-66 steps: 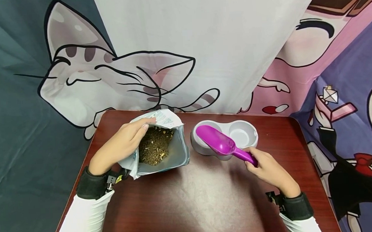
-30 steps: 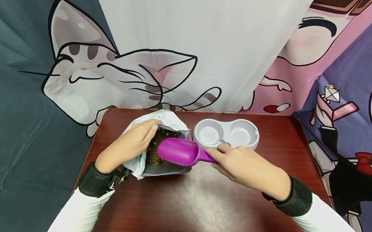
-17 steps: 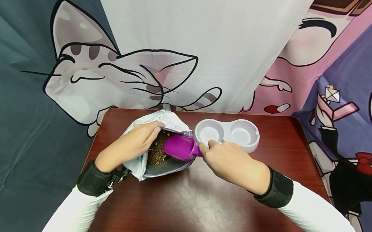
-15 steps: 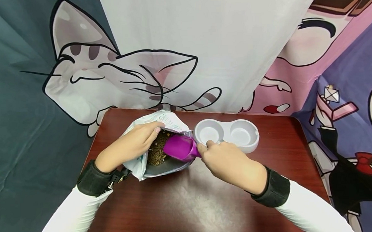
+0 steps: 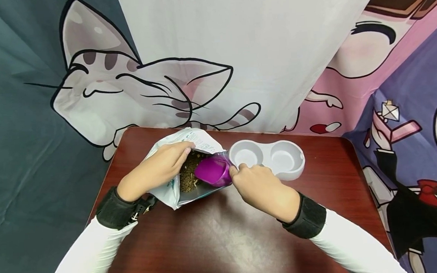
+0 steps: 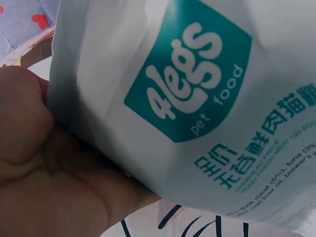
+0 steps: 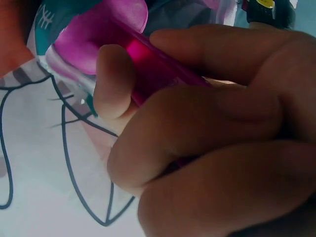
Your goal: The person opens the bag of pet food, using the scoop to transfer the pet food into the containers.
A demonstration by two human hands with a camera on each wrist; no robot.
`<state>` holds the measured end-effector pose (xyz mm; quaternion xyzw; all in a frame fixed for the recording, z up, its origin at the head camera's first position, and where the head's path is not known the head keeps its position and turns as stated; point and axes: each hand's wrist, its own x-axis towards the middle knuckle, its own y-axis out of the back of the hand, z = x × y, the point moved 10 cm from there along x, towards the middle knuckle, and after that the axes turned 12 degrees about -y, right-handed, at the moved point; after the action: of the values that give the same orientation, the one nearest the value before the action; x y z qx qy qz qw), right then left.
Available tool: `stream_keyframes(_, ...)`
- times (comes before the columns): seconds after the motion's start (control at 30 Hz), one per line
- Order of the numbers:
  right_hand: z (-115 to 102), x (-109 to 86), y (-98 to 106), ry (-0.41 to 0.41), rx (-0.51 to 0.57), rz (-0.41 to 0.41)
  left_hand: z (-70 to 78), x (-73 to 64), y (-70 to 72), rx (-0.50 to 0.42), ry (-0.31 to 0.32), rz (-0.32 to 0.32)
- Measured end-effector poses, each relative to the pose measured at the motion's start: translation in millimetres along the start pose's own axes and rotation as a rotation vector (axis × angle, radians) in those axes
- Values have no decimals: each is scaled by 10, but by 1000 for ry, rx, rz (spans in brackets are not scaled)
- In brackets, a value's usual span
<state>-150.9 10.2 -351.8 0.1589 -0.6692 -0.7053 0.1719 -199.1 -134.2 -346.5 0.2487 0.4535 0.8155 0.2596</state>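
An opened white pet food bag (image 5: 168,192) stands at the table's left, brown kibble (image 5: 188,179) showing inside. Its teal "4legs pet food" label (image 6: 190,74) fills much of the left wrist view. My left hand (image 5: 159,165) holds the bag at its mouth, thumb and fingers on either side of the edge. With my right hand (image 5: 262,187) I grip the handle (image 7: 158,69) of a purple scoop (image 5: 213,170), fingers curled round it. The scoop's bowl is inside the bag's mouth, its tip at the kibble.
Right of the bag sits a grey double pet bowl (image 5: 286,158), close behind my right hand. Both stand on a reddish-brown table (image 5: 223,238). A printed cat curtain (image 5: 258,49) hangs along the table's back edge.
My right hand has carried the scoop left from over the double bowl and into the bag. The bag has tilted slightly and its mouth has narrowed, with my left hand still on it.
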Motion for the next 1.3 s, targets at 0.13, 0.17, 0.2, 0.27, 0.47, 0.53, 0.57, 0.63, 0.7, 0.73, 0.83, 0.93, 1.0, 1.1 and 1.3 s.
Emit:
stream_keyframes(0.13,-17,84,-66,-20,6,-26,-6,44,-14,-1,19,-4)
stream_keyframes(0.17,-21,104,-78,-23,9,-28,-5,52,-17,-2,21,-3)
stream_keyframes(0.2,-25,122,-93,-23,13,-31,-1,60,-22,-4,22,-5)
stream_keyframes(0.27,-31,152,-129,-24,23,-39,14,75,-35,-9,18,-10)
stream_keyframes(0.47,-40,229,-247,-20,59,-49,31,85,-55,-29,18,-15)
stream_keyframes(0.53,-38,241,-276,-23,67,-39,24,82,-59,-35,20,-18)
stream_keyframes(0.57,-39,241,-282,-26,70,-31,23,81,-62,-39,20,-21)
stream_keyframes(0.63,-44,243,-294,-31,83,-15,23,78,-68,-43,22,-32)
stream_keyframes(0.7,-49,245,-303,-38,98,-3,22,75,-71,-45,26,-40)
stream_keyframes(0.73,-53,248,-311,-39,104,0,22,74,-72,-46,28,-43)
stream_keyframes(0.83,-57,261,-331,-46,114,9,17,74,-74,-47,35,-49)
stream_keyframes(0.93,-67,280,-336,-36,110,35,5,80,-75,-45,38,-49)
stream_keyframes(1.0,-81,294,-329,-24,107,58,-1,85,-74,-41,38,-48)
stream_keyframes(1.1,-103,325,-325,-11,93,86,-9,90,-64,-31,36,-40)
stream_keyframes(1.3,-186,449,-369,15,66,128,-19,94,-49,-26,33,-24)
